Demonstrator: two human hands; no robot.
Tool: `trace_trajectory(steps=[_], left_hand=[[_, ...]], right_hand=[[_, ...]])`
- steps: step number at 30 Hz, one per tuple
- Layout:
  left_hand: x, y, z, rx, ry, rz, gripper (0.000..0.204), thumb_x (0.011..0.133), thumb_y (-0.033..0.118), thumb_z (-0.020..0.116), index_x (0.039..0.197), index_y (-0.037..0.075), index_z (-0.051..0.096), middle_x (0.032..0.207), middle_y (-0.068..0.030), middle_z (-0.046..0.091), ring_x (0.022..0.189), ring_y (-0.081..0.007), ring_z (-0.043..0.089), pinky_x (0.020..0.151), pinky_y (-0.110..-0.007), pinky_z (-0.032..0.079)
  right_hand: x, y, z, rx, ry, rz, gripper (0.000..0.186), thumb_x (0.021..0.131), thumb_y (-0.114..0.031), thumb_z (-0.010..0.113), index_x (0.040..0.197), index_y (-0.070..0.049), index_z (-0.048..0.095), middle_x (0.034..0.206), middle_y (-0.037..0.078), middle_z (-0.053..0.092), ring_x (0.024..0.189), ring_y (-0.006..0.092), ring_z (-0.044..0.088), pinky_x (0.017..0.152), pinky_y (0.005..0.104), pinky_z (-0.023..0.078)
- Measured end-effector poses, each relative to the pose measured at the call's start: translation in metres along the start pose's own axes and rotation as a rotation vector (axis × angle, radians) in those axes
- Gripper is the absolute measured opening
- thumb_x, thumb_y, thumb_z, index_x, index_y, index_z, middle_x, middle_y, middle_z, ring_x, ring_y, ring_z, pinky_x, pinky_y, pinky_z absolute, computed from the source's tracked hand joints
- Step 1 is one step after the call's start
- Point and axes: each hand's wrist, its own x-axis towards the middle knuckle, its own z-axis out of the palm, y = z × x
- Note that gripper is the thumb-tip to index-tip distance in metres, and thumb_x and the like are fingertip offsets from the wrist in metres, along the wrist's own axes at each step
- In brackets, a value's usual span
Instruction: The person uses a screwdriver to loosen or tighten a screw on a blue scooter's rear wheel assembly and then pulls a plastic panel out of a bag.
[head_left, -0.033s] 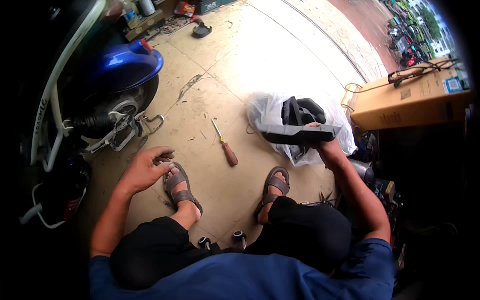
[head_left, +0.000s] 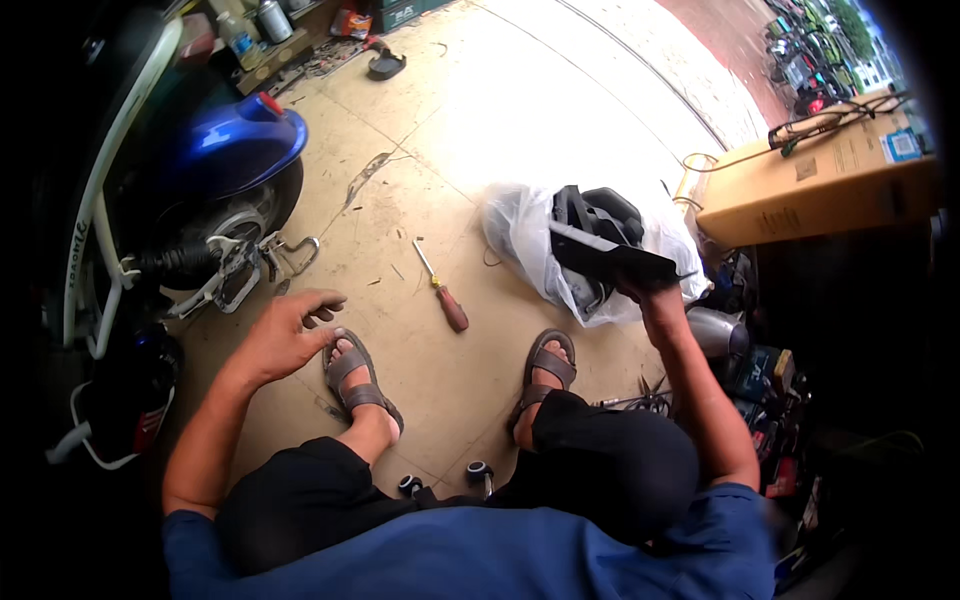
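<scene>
My right hand (head_left: 652, 296) grips the right end of a long black plastic panel (head_left: 610, 258). The panel slants across the mouth of a white plastic bag (head_left: 520, 235), its left end higher. More black plastic parts (head_left: 610, 212) stick out of the bag; how they sit inside is hidden. My left hand (head_left: 290, 332) hovers by my left sandal, fingers loosely bent and apart, holding nothing. Between my feet and the bag, a screwdriver (head_left: 452, 308) with a brown-red handle lies on the floor, its shaft pointing away from me.
At left stands a two-wheeler with a blue fender (head_left: 235, 145) and bare metal stand parts (head_left: 240, 275). A large cardboard box (head_left: 820, 195) with a cable on top is at right. Tools (head_left: 650, 398) lie by my right knee. A black-and-red object (head_left: 385, 65) lies farther off.
The black panel has gone from nearly level to slanted, its left end raised and its right end lower, as my right hand turned. My left hand has hardly moved.
</scene>
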Motion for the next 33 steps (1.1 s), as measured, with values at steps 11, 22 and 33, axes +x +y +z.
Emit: trace_trajectory(steps=[11,22,33], left_hand=[[0.169,0.143,0.121,0.698,-0.117,0.707,0.061,0.086,0.011,0.077,0.144,0.014,0.058,0.153,-0.0159,0.053,0.110,-0.0349,0.067,0.093,-0.042,0.056],[0.282,0.132,0.203,1.115,-0.184,0.574,0.016,0.084,0.005,0.063,0.100,0.006,0.064,0.132,-0.0129,0.067,0.087,-0.0273,0.071,0.077,-0.039,0.055],[0.217,0.162,0.190,0.697,0.112,0.735,0.011,0.085,0.005,0.071,0.095,0.006,0.066,0.098,-0.0081,0.069,0.087,-0.0316,0.068,0.076,-0.043,0.054]], right_hand=[[0.013,0.156,0.013,0.314,0.536,0.037,0.027,0.091,-0.008,0.082,0.116,-0.002,0.073,0.106,0.001,0.072,0.090,0.0112,0.065,0.078,0.0283,0.055],[-0.005,0.146,-0.008,0.449,0.575,0.036,0.030,0.092,-0.009,0.081,0.118,0.002,0.072,0.108,0.006,0.073,0.090,0.0134,0.066,0.076,0.0293,0.055],[0.063,0.098,0.033,-0.414,0.068,0.069,0.055,0.099,-0.034,0.066,0.134,0.009,0.065,0.124,0.030,0.071,0.118,0.0390,0.069,0.106,0.0426,0.051]])
